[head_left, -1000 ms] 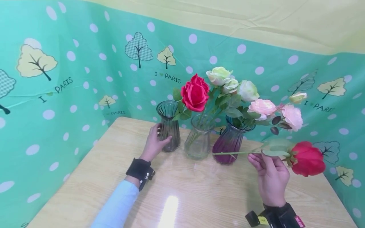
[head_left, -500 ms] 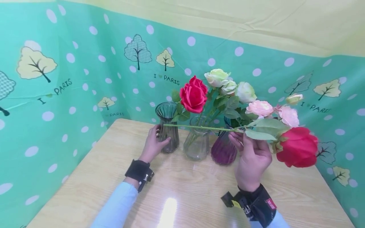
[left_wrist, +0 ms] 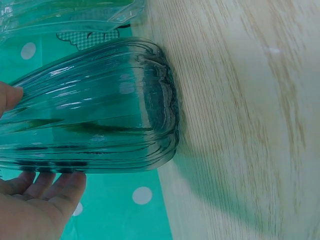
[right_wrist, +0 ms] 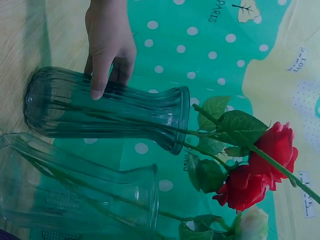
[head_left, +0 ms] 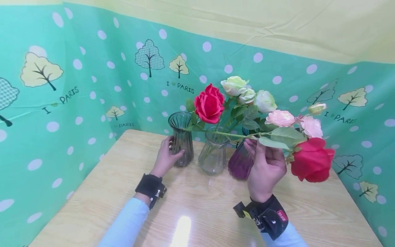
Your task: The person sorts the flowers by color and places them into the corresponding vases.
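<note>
My left hand (head_left: 166, 156) holds a smoky grey ribbed glass vase (head_left: 182, 147), thumb on the near side and fingers on the other. The vase stands upright, with red rose stems inside it in the right wrist view. Between thumb and fingers my right hand (head_left: 266, 168) pinches an artificial red rose (head_left: 313, 159) by its green stem. That rose lies nearly level, bloom to the right. Its bare stem end (right_wrist: 196, 107) shows near the grey vase's mouth; whether it touches the rim I cannot tell. Another red rose (head_left: 210, 103) stands behind.
A clear glass vase (head_left: 213, 159) with stems stands beside the grey one. To its right is a purple vase (head_left: 239, 164), partly behind my right hand. White-green roses (head_left: 234, 85) and pink roses (head_left: 280, 118) rise above them. A polka-dot cloth backs the wooden table (head_left: 210, 212).
My right hand has carried the red rose left and upward, bringing its stem across in front of the vases toward the grey one. My left hand stays on the grey vase.
</note>
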Demonstrator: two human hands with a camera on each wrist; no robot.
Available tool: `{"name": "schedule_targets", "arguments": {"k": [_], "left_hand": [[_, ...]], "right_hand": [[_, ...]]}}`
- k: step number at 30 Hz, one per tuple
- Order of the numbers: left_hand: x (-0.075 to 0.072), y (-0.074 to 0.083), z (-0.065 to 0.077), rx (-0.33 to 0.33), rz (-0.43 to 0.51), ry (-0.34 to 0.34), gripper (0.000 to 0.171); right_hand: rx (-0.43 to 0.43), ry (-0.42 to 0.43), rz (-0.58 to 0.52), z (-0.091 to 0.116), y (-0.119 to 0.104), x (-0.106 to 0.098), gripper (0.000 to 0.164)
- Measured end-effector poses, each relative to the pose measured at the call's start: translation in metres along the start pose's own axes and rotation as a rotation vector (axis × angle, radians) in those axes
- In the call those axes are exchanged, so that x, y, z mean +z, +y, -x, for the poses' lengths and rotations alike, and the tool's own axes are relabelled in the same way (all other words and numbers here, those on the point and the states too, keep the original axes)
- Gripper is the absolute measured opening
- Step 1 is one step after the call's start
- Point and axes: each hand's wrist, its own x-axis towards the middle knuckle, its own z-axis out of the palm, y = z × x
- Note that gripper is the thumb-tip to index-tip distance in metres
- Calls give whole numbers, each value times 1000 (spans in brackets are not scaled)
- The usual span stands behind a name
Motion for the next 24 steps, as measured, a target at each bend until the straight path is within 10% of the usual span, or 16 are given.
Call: {"name": "schedule_targets", "arguments": {"k": [15, 24], "left_hand": [[0, -3, 0, 0, -1, 3, 81], [1, -3, -1, -2, -7, 6, 80]], "right_hand": [[-114, -146, 80, 13, 11, 15, 15], [-25, -258, 222, 14, 19, 22, 13]]}}
